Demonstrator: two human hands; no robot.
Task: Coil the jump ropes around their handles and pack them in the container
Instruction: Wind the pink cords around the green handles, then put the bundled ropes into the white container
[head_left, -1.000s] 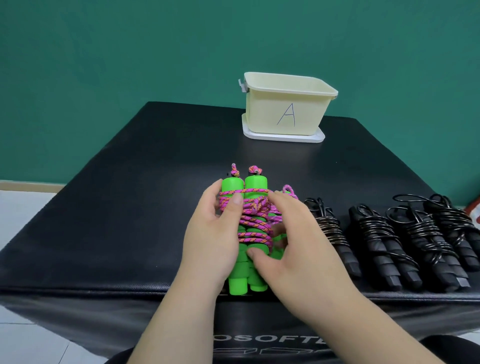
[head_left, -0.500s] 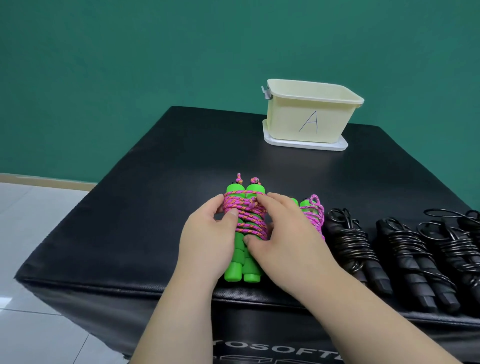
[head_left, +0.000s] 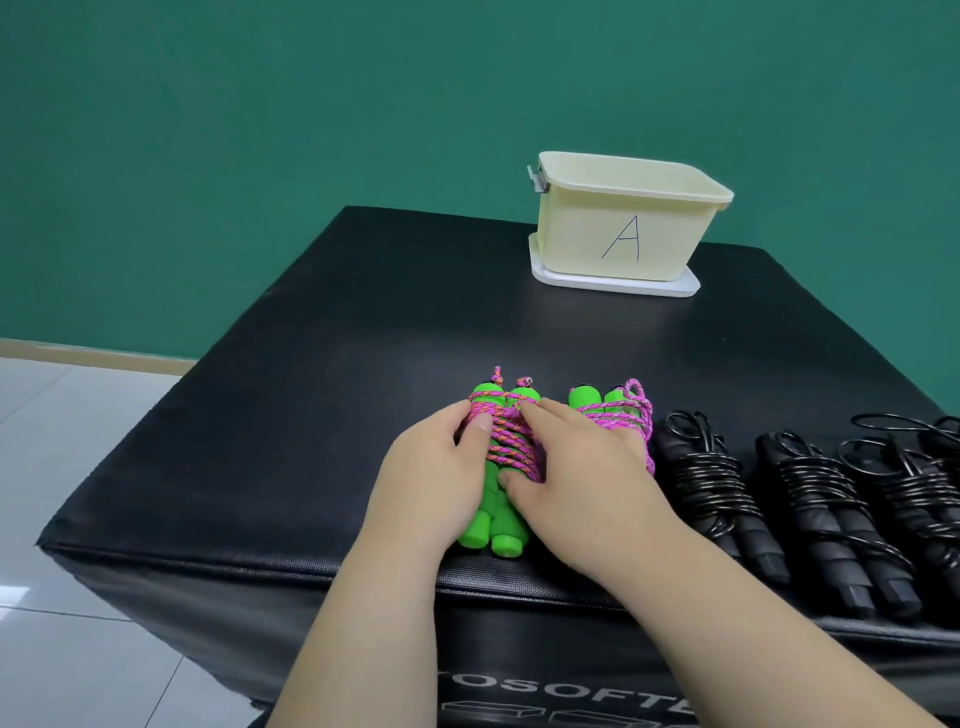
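Left hand (head_left: 431, 483) and right hand (head_left: 582, 467) grip a coiled rope (head_left: 511, 447).
Fingers of both curl round it (pink on green) at the near edge of the mat (head_left: 311, 441); the container (head_left: 587, 234) stands well behind.

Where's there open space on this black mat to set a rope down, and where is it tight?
Open: the wide strip of mat between the container and the held green rope, and the side left of the left hand. Tight: the front right, where the second green rope and the black ropes lie side by side.
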